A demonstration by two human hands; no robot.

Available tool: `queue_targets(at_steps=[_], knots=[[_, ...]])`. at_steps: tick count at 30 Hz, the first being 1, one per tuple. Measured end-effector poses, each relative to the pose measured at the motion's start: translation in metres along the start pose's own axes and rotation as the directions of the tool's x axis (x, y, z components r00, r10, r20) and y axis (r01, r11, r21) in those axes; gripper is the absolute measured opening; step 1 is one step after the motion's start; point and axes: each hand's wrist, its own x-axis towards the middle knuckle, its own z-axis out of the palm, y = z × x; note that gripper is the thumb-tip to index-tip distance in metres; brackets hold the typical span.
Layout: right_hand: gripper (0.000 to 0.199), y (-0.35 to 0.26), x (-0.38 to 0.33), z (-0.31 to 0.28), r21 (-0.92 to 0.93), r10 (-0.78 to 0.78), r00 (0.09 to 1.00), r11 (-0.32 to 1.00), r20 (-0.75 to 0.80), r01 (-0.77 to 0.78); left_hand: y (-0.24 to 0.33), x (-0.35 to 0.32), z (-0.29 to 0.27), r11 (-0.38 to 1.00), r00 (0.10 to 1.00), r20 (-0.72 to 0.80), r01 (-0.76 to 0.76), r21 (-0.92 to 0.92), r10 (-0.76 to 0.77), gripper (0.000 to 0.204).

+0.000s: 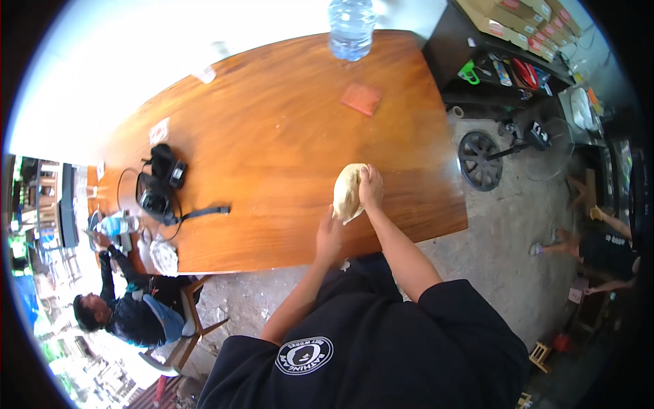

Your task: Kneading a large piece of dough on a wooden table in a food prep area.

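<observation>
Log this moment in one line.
right hand: holding pale rounded object | left hand: at its near edge | wooden table: beneath | flat reddish piece, clear bottle: farther off

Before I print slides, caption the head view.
Over a wooden table, right hand grips a pale rounded object, left hand at its near end.

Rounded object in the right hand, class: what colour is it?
The rounded object is pale creamy yellow, best seen in the head view.

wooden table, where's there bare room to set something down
Bare wood lies between the black strapped gear and the pale object, also between that object and the reddish square. Crowded: the near-left corner, with small bottle and crumpled plastic.
</observation>
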Motion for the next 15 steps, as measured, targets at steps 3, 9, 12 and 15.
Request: queue_targets(at_steps=[3,9,12,15], knots=[[0.074,-0.031,-0.070,0.024,-0.452,-0.439,0.890,0.773,0.124,0.445,-0.020,-0.028,-0.057,0.983,0.960,-0.229,-0.134,0.124,0.160,0.046],[0.085,-0.035,-0.113,0.029,-0.493,-0.367,0.683,0.489,0.632,0.719,-0.015,-0.007,-0.155,0.992,0.956,-0.289,0.010,-0.127,-0.047,0.038],[0.062,-0.159,-0.008,-0.003,-0.557,0.467,0.310,0.751,0.828,0.356,0.014,0.036,-0.154,0.964,0.981,-0.151,-0.080,0.253,0.121,0.049],[0.050,-0.136,0.036,0.013,-0.119,-0.222,0.879,0.948,0.422,0.296,0.065,0.105,-0.103,0.957,0.960,-0.192,-0.153,0.247,0.203,0.053]])
